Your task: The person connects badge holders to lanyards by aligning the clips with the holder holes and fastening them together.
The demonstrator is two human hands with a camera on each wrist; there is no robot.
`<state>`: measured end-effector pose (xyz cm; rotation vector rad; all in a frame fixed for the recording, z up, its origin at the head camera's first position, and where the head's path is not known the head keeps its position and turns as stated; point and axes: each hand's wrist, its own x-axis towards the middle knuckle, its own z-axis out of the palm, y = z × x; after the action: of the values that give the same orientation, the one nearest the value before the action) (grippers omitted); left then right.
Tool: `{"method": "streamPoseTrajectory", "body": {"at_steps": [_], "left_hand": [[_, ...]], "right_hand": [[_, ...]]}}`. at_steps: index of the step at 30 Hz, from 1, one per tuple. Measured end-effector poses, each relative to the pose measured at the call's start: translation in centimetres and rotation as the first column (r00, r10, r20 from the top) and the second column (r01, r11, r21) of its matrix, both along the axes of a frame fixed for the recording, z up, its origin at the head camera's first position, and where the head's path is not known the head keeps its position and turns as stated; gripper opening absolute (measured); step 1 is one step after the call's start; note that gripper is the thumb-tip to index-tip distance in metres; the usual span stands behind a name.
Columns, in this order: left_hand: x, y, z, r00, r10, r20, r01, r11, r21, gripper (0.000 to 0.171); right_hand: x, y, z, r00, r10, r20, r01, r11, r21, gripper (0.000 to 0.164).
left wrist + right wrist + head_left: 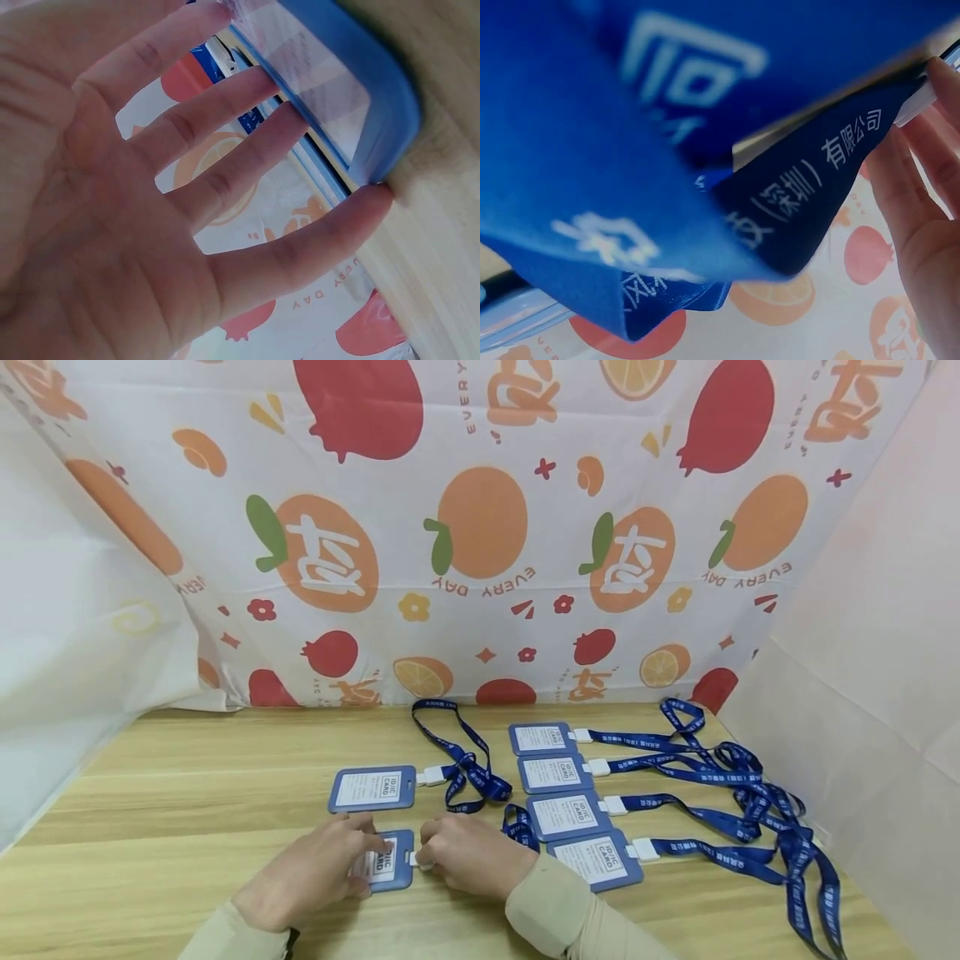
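A blue ID card holder (403, 865) with a white printed card lies near the table's front. My left hand (318, 864) holds it by its edges and partly covers it; in the left wrist view, the fingertips meet the rim of the holder (394, 112). With its fingers, my right hand (476, 853) pinches the white clip (415, 859) at the holder's slot. From there a dark blue lanyard (802, 187) with white lettering runs past the right wrist, its loop (520, 827) showing beyond the hand.
Just behind lies another card holder (408, 789) with its lanyard (472, 768) bunched beside it. Several more holders (630, 868) form a column on the right, their lanyards (720, 852) stretched rightward and overlapping. A fruit-printed cloth (480, 635) hangs behind the wooden table (225, 777).
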<state>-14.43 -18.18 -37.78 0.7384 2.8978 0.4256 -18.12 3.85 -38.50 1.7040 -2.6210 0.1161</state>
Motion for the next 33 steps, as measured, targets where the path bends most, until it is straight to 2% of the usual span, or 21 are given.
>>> {"method": "streamPoseTrajectory", "body": {"at_steps": [10,18,24,33], "left_hand": [[0.06,0.09,-0.21,1.0,0.017,0.019,-0.017,1.0,-0.002,0.041],[-0.05,0.1,-0.11,1.0,0.013,0.018,-0.012,1.0,-0.008,0.042],[0.45,-0.2,-0.2,1.0,0.008,-0.001,-0.008,1.0,-0.001,0.04],[0.54,-0.5,-0.15,0.994,-0.073,-0.086,0.075,0.997,0.018,0.04]], "right_hand": [[0.12,0.13,-0.16,0.999,0.038,-0.031,-0.037,0.999,0.014,0.018],[0.06,0.19,-0.11,1.0,0.014,0.022,-0.013,1.0,-0.015,0.018],[0.31,0.02,-0.21,0.998,0.007,0.063,-0.004,0.999,-0.04,0.017],[0.29,0.09,-0.09,0.999,-0.004,0.053,0.006,0.999,-0.035,0.017]]}}
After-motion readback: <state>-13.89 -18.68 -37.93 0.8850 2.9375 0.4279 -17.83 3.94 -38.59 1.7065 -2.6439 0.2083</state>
